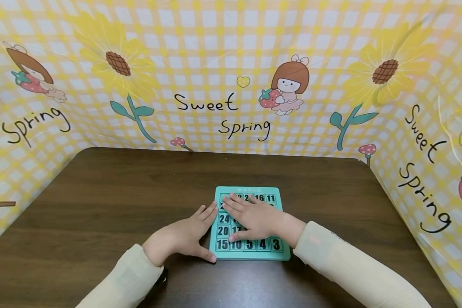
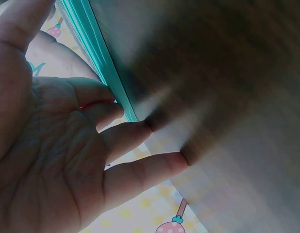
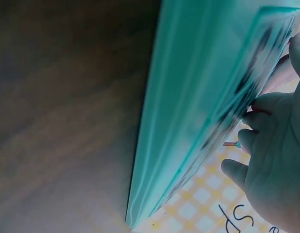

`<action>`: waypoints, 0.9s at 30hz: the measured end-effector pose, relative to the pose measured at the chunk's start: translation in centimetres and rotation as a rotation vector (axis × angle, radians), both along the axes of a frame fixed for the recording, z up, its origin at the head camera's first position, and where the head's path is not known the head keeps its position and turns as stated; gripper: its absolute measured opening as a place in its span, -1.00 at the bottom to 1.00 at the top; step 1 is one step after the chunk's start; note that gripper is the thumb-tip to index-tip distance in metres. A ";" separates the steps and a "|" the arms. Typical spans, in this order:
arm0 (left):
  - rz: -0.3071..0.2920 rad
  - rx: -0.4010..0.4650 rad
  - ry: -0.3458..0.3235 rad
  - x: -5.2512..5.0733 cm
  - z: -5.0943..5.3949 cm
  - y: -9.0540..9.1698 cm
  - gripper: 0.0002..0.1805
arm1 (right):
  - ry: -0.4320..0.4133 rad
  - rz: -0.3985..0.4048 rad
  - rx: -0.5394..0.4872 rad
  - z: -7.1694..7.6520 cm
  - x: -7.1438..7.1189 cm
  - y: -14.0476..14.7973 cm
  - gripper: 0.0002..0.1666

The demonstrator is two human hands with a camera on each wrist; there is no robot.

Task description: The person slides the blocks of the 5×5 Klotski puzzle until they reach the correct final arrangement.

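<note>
A teal number sliding puzzle (image 1: 262,245) lies flat on the table, its square tiles printed with black numbers. My left hand (image 1: 186,236) is at its left side, with the thumb at the near left corner and the fingertips near the upper left edge. In the left wrist view, some fingertips of that hand (image 2: 67,150) meet the puzzle's teal side (image 2: 111,82) while others rest on the table. Across the tiles, my right hand (image 1: 256,219) lies with its fingers spread and fairly straight, covering several numbers. The right wrist view shows the puzzle's thick side (image 3: 174,126) beside that hand (image 3: 276,160).
The dark brown wooden table (image 1: 138,184) extends around the puzzle. A yellow checked cloth (image 1: 200,51) with printed flowers and lettering stands along its back, left and right sides. Cream sleeves (image 1: 331,252) cover both forearms.
</note>
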State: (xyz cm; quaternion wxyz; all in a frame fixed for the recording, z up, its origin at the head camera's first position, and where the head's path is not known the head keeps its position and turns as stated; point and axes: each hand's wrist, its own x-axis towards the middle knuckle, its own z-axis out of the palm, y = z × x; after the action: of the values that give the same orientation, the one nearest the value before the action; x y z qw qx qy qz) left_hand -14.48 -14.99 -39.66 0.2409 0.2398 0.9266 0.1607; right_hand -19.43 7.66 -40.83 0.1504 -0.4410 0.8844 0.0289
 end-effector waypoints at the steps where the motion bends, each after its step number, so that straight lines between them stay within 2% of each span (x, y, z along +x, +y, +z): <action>1: -0.001 0.000 0.001 0.0 0.0 0.0 0.33 | 0.001 0.002 0.002 0.0 0.1 0.0 0.07; 8: -0.003 0.004 0.005 0.0 -0.1 0.0 0.32 | -0.004 0.013 -0.010 0.3 0.4 0.5 0.06; 21: 0.003 0.003 0.015 0.0 -0.1 -0.1 0.34 | -0.023 -0.074 -0.083 0.3 -1.7 3.3 0.06; 27: 0.002 0.002 0.017 0.0 -0.2 0.0 0.35 | -0.012 -0.061 -0.073 -0.1 -2.0 3.3 0.04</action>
State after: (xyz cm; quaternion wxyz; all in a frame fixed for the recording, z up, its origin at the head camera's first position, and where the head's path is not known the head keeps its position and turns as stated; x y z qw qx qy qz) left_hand -14.50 -15.02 -39.89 0.2326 0.2403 0.9288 0.1600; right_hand -21.38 10.94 -40.97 0.1403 -0.4193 0.8969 -0.0107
